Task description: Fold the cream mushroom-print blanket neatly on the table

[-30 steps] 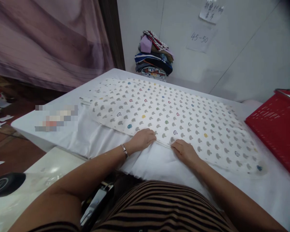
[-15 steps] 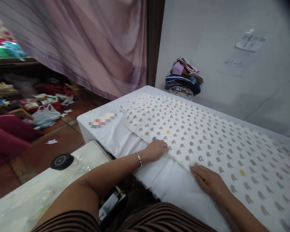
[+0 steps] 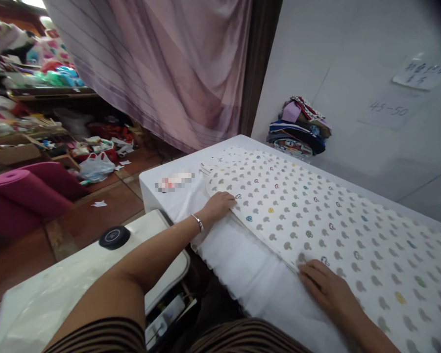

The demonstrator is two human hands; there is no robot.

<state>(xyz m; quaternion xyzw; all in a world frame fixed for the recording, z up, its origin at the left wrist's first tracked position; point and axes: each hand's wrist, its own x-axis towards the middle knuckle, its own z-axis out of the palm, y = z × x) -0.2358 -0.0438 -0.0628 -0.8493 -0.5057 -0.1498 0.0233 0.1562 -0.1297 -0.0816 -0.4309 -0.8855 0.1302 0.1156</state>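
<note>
A white fabric printed with grey and coloured mushroom shapes (image 3: pixel 297 206) lies spread over a long surface draped in a white cloth (image 3: pixel 257 269). My left hand (image 3: pixel 220 203), with a silver bracelet at the wrist, grips the fabric's near edge close to its left end, fingers curled over it. Farther right along that same edge, my right hand (image 3: pixel 323 284) has its thumb and fingers closed on the fabric. Between the two hands the edge runs nearly straight, and the white cloth shows below it.
A white sewing-machine-like table (image 3: pixel 150 230) with a round black object (image 3: pixel 113 237) stands at my left. Folded clothes (image 3: pixel 297 127) are stacked by the wall. A pink curtain (image 3: pixel 176 63) hangs behind. Rolled pink mats (image 3: pixel 29 196) and a plastic bag (image 3: pixel 97 166) lie on the floor.
My left hand has slid along the fabric's near edge toward its far left end. My right hand stays near the same part of the edge. The view has turned left.
</note>
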